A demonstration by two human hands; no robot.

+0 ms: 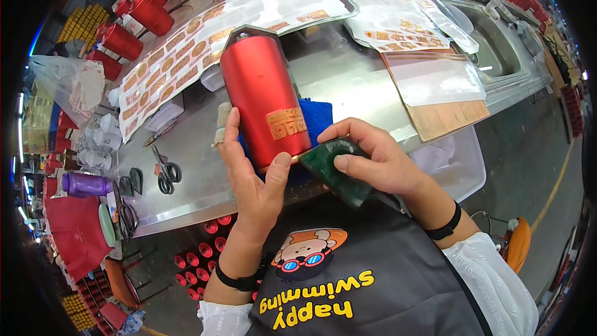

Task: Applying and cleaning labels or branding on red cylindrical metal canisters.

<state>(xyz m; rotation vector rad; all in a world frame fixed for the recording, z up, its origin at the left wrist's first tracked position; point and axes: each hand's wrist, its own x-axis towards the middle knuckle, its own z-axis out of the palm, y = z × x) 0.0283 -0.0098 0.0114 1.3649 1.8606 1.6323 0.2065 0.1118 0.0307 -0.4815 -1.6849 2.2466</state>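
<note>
While the left hand (252,174) grips the red metal tumbler (264,96) and the right hand's (373,162) fingers pinch a dark green squeegee pad (339,171), uneven pressure could wrinkle the gold decal (287,123). The tumbler might also roll off the blue cloth (318,118).

Red tumbler (264,96) — gold decal (286,123); blue cloth (318,118).

Red tumbler's (264,96) base (lower end) hidden behind left hand (252,174).

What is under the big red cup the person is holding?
A blue cloth lies under the red cup, on the metal table. The cup and the left hand cover most of it.
</note>
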